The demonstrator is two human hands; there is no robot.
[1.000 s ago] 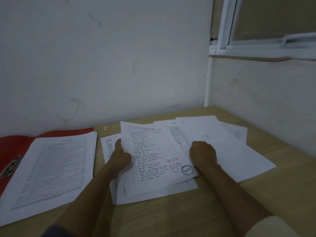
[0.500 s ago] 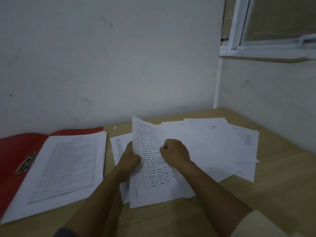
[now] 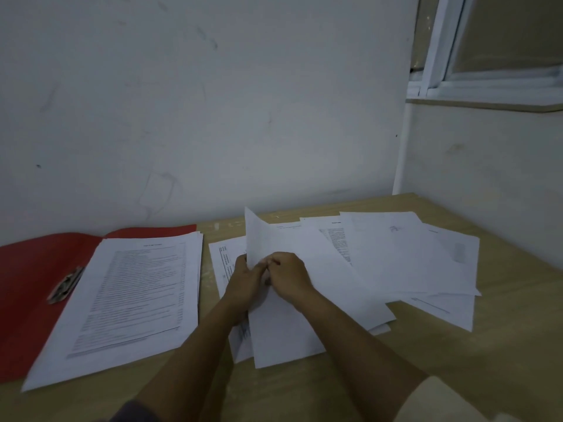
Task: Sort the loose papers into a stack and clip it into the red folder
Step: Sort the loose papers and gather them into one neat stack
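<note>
Left hand (image 3: 243,281) and right hand (image 3: 289,277) close together, fingers curled, both pinching one lifted sheet (image 3: 262,236) stood half upright. Right of the right hand: loose papers (image 3: 411,257) fanned and overlapping on the wooden table (image 3: 502,345). Left of the left hand: neat stack (image 3: 137,293) on the open red folder (image 3: 36,269), metal clip (image 3: 65,284) just beside the stack.

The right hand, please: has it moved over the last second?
Yes. The right hand moved left, toward the paper stack on the red folder, and pinches a lifted sheet.
</note>
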